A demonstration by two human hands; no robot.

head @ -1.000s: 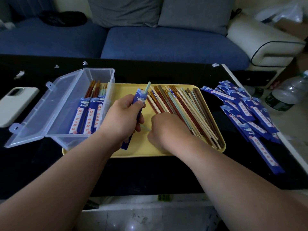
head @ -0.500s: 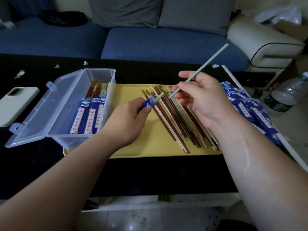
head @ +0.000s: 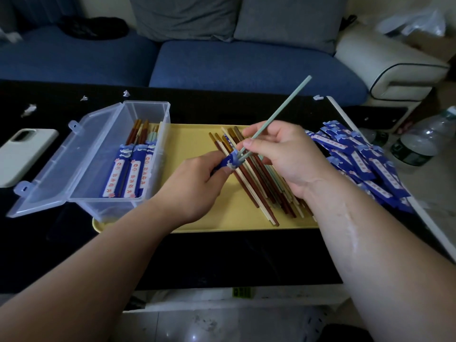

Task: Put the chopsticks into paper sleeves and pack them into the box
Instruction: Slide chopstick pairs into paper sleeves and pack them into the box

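Just beside the right hand (head: pixel 283 154), which pinches a pale green chopstick (head: pixel 278 112) aimed tip-down, the left hand (head: pixel 197 183) grips the blue paper sleeve (head: pixel 229 162).

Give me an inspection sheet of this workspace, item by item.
Surface: black table with a yellow tray on it.
Job's things: clear box open at the tray's left end, sleeved chopsticks inside; loose chopsticks on the tray; empty sleeves piled to the right.
Clutter: white phone and paper scraps on the table.
Grippers: left hand grips a blue sleeve; right hand pinches a green chopstick, its tip at the sleeve's mouth.
Cables: nothing seen.
Surroundings: blue sofa behind; water bottle at right.
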